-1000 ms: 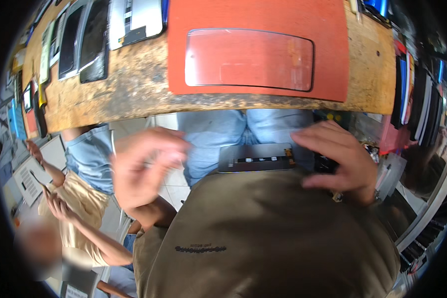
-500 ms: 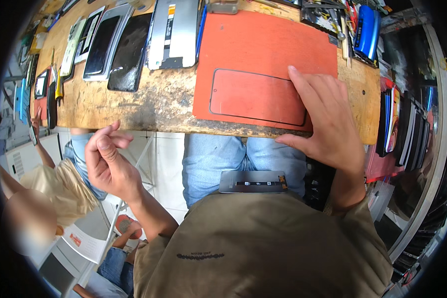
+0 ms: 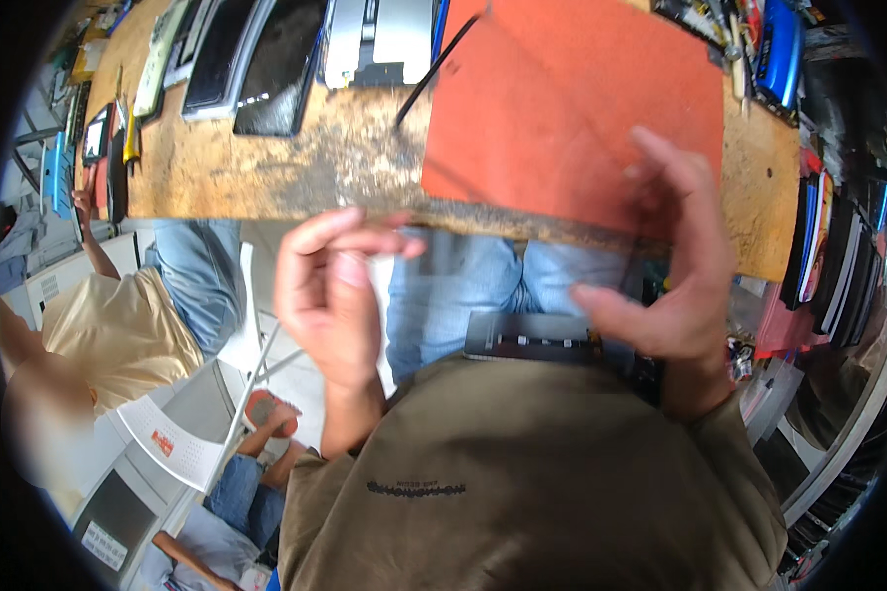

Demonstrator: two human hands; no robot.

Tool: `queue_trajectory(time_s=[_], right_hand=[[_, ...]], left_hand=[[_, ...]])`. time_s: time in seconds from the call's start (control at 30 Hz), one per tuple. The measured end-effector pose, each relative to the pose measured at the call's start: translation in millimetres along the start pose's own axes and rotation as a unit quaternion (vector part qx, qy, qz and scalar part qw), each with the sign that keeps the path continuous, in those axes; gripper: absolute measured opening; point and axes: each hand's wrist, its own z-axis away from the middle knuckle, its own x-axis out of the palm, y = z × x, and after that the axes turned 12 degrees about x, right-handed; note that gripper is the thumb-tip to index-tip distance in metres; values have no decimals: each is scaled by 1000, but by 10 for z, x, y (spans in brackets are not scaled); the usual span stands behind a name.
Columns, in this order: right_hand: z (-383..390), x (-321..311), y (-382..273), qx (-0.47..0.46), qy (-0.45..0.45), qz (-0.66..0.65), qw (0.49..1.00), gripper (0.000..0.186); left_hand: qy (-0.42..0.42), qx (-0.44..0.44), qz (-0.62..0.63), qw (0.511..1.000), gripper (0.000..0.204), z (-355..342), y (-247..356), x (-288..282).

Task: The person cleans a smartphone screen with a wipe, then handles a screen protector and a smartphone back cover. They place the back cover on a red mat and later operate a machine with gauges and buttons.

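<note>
Blurred by motion, my right hand [image 3: 675, 251] has its thumb and fingers spread around the right end of a clear phone screen glass with a thin black border. The glass's dark left edge [image 3: 438, 71] slants up over the red mat [image 3: 572, 89]; its transparent middle hardly shows. My left hand [image 3: 335, 286] hovers just off the bench's front edge, fingers loosely curled and apart, the fingertips smeared; I make out nothing in it. In my lap, against the shirt, lies a dark phone display panel [image 3: 483, 340], its back with the flex strip turned up.
Several phones, among them a black phone [image 3: 278, 74], and a silver phone frame [image 3: 379, 54] line the back left of the wooden bench [image 3: 217, 177]. Tools and a blue phone back [image 3: 779, 59] lie at the back right. A person [image 3: 118, 335] sits to the left.
The clear glass has come up off the red mat with my right hand and is tilted. My left hand has moved right, toward the mat. The view has shifted too.
</note>
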Motion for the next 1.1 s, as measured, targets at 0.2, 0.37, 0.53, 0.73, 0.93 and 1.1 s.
queue_trajectory(time_s=[0.2,0.37,0.53,0.73,0.93,1.1], right_hand=[[-4,385,-257,-64,-10,-3,998,90],[-65,251,-241,-73,-10,-28,997,62],[-333,173,-164,-83,70,-65,992,10],[-412,195,-167,-105,81,-96,986,12],[-377,195,-159,-106,91,-89,986,14],[-384,216,-131,-145,128,-74,978,14]], left_hand=[[9,-110,343,933,108,-38,-117,524],[-52,-114,486,865,91,-88,-255,414],[-77,-168,555,811,83,66,-320,410],[-127,-156,525,827,79,165,-336,476],[-149,-136,477,855,78,202,-323,494],[-168,-119,395,895,78,192,-276,487]])
